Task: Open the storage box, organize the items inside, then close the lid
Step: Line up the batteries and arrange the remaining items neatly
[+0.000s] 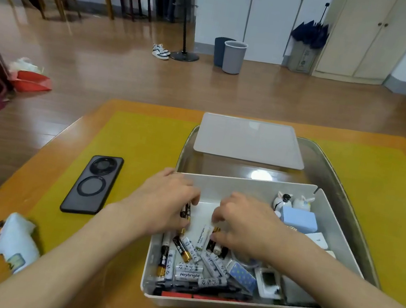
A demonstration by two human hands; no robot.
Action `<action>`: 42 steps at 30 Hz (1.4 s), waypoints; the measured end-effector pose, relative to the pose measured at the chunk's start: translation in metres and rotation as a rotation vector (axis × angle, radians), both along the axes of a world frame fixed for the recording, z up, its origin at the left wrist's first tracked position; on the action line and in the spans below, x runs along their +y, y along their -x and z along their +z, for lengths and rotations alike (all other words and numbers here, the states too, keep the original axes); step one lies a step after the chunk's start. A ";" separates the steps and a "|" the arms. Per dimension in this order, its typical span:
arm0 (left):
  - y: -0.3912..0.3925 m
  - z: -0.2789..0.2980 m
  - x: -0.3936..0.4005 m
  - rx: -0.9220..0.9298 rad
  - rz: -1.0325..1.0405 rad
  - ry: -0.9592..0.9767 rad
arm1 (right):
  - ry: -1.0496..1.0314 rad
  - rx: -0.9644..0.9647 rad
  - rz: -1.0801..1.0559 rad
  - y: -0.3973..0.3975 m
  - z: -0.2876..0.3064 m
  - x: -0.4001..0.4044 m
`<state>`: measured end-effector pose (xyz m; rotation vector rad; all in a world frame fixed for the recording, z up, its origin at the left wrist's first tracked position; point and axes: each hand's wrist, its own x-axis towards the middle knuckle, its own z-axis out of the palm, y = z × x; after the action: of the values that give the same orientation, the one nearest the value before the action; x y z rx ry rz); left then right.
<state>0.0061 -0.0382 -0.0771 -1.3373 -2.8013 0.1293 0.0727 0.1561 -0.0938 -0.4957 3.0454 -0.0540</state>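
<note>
Box [245,185] open under both hands, lid [251,140] lying beyond. Left hand [163,206] pinching two black batteries [186,211]; right hand [243,225] curled over two more. Phone [93,184] left of left hand.

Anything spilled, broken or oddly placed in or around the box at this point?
Nothing spilled or damaged. The batteries lie jumbled at crossed angles in the storage box, which both hands are sorting: left hand, right hand. The lid lies flat beyond the box, on a tray.
</note>
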 end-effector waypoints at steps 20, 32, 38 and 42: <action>0.008 -0.025 0.011 -0.055 0.081 0.206 | 0.033 -0.093 -0.086 -0.002 -0.008 -0.012; 0.010 -0.033 0.017 0.120 0.141 0.172 | 0.175 0.015 -0.137 0.011 -0.006 -0.007; 0.010 -0.034 0.018 0.111 0.154 0.148 | 0.214 -0.019 -0.174 0.016 -0.014 -0.002; 0.013 -0.035 0.018 0.079 0.138 0.116 | 0.314 -0.014 -0.203 0.017 -0.004 0.005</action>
<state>-0.0067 -0.0207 -0.1125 -1.1311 -2.8565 0.3458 0.0556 0.1612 -0.0977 -0.1954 3.0721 -0.5470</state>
